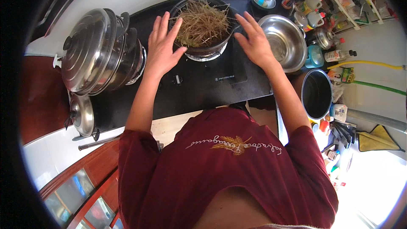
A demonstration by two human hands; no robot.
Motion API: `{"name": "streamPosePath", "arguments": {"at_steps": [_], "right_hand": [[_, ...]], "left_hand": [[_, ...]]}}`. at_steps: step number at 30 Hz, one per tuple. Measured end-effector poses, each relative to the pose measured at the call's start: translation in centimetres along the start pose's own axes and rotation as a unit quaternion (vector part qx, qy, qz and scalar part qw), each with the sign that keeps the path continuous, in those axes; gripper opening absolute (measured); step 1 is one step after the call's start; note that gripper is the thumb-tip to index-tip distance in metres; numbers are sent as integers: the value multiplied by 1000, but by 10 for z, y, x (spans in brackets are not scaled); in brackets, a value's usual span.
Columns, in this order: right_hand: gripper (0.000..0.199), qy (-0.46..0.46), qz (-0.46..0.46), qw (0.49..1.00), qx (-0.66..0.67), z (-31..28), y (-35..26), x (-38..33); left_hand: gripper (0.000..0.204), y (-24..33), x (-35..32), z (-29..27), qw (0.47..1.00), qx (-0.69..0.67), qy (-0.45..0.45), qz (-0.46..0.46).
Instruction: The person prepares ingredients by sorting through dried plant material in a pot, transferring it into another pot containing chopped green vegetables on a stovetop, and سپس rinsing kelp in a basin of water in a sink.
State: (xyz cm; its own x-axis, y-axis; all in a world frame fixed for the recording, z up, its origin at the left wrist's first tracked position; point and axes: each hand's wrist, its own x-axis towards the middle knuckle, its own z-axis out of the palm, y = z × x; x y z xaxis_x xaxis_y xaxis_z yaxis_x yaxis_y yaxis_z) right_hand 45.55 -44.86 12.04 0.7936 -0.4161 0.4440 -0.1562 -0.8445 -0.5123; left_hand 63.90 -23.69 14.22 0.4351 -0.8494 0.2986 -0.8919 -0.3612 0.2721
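Note:
A dark round pan (206, 51) stands on the burner of a black gas stove, heaped with dry, straw-like brown stalks (203, 23) that rise above its rim. My left hand (164, 44) is at the pan's left side, fingers spread and holding nothing. On the opposite side my right hand (254, 40) is likewise open, its fingertips close to the pan's right edge. Whether either hand touches the pan, I cannot tell. Foil (207, 56) rings the burner beneath the pan.
A large lidded steamer pot (91, 51) occupies the stove's left, with a smaller lidded pot (82, 114) nearer me. Right of the pan sits a wide steel basin (283, 44); a small bowl (263, 0) with a blue-handled utensil is behind it. Bottles (313, 4) and a dark pot (316, 93) line the right.

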Motion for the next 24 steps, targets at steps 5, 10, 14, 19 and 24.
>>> {"name": "streamPosePath", "arguments": {"at_steps": [5,10,14,19,24], "right_hand": [[61,-39,-24,983,-179,51,-8,43],[61,-64,-37,974,-215,81,2,65],[61,-122,7,975,-184,101,2,67],[61,-153,54,975,-153,113,8,65],[60,-169,75,973,-139,119,8,69]], "left_hand": [[93,-32,18,35,998,12,-54,-10],[87,-38,33,52,995,23,-97,3],[79,-47,39,69,992,-6,-118,34],[77,-49,52,79,981,47,-183,39],[76,-53,65,86,968,75,-240,30]]}}
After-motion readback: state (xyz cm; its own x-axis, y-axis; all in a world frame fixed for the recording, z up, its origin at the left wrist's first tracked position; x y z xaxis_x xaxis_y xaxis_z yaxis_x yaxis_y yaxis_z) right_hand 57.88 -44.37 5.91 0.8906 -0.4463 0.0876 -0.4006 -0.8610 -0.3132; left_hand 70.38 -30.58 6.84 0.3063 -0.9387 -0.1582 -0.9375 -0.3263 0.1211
